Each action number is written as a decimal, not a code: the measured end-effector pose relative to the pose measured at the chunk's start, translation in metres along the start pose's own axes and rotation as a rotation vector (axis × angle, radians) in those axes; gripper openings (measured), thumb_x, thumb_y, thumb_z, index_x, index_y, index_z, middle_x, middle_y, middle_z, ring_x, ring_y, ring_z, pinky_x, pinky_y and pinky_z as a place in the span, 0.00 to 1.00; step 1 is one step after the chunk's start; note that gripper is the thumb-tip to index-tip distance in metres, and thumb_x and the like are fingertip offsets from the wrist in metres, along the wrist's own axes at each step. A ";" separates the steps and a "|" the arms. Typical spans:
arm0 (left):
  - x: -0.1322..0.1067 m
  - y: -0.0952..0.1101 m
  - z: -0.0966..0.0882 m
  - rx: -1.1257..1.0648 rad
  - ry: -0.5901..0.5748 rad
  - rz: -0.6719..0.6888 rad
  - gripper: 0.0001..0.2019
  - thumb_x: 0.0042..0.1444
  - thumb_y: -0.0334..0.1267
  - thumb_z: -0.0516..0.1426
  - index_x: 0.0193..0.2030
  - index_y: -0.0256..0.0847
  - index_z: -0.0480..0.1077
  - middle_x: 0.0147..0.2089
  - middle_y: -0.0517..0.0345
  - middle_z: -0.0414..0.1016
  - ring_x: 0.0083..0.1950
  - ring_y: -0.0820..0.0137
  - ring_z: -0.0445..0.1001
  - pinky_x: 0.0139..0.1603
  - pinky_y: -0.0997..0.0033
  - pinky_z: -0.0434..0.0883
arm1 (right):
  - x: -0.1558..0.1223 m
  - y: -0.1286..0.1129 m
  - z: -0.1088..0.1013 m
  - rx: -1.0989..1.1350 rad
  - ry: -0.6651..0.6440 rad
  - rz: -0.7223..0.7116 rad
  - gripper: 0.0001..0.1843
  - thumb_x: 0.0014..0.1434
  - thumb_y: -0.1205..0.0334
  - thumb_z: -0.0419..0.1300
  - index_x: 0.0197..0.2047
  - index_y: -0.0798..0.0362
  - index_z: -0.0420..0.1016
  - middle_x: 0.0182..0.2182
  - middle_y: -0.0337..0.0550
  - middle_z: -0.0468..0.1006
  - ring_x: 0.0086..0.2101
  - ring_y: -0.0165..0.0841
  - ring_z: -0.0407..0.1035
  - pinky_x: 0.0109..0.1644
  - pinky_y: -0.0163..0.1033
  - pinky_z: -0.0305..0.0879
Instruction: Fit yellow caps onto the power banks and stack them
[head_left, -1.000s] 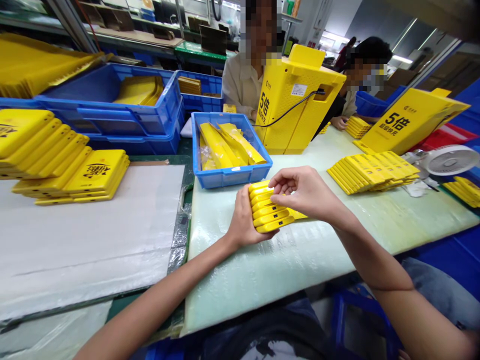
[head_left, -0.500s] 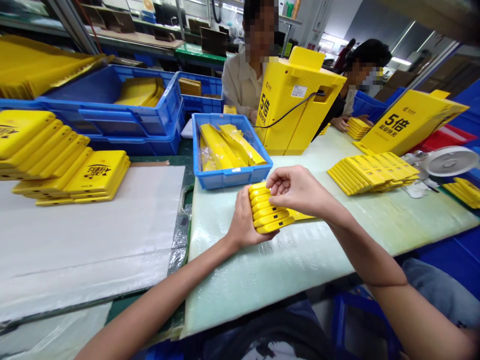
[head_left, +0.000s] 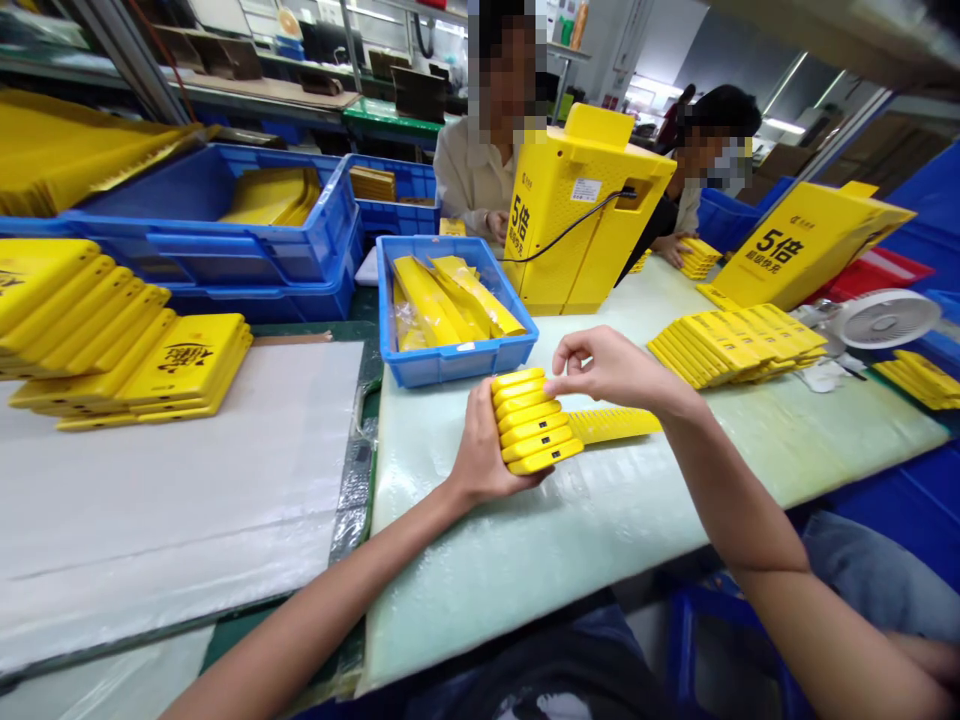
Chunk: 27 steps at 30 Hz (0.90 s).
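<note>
Rounded yellow plastic cases (head_left: 529, 425) stacked against left hand (head_left: 487, 450).

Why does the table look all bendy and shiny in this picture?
In the head view, the wide lens stretches things near the edges, so the pale table top seems to slope and the right forearm looks very long. Also in the head view, a soft white shine lies across the table.

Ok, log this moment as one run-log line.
left hand: holds fanned yellow case stack | right hand: empty, just above stack | surface: greenish table
</note>
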<state>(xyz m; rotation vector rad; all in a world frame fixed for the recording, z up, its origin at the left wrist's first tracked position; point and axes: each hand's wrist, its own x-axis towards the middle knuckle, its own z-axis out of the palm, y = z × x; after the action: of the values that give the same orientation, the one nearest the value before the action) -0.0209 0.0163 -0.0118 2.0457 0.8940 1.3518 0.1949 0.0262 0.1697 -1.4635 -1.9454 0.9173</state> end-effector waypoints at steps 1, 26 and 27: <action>0.000 0.000 0.000 -0.002 0.003 0.000 0.67 0.43 0.61 0.77 0.82 0.46 0.45 0.73 0.35 0.64 0.74 0.35 0.70 0.76 0.27 0.71 | 0.000 0.006 -0.003 0.090 -0.031 0.023 0.22 0.48 0.50 0.85 0.37 0.52 0.82 0.28 0.36 0.79 0.25 0.29 0.71 0.25 0.33 0.63; 0.002 -0.007 -0.001 0.010 0.030 -0.021 0.66 0.45 0.60 0.78 0.82 0.46 0.48 0.71 0.37 0.69 0.71 0.39 0.76 0.76 0.31 0.73 | 0.013 0.132 0.012 -0.353 -0.253 0.182 0.10 0.51 0.73 0.80 0.37 0.56 0.89 0.37 0.48 0.90 0.40 0.41 0.82 0.45 0.37 0.71; 0.002 -0.007 -0.001 0.015 0.027 -0.021 0.66 0.45 0.60 0.78 0.82 0.45 0.47 0.71 0.36 0.69 0.71 0.39 0.76 0.76 0.31 0.73 | 0.018 0.132 0.009 -0.323 -0.289 0.180 0.09 0.50 0.72 0.80 0.35 0.56 0.88 0.34 0.46 0.89 0.37 0.39 0.81 0.43 0.37 0.71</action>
<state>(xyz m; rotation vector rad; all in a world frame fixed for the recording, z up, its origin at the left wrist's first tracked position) -0.0234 0.0222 -0.0152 2.0282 0.9367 1.3686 0.2630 0.0657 0.0614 -1.7954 -2.2849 0.9704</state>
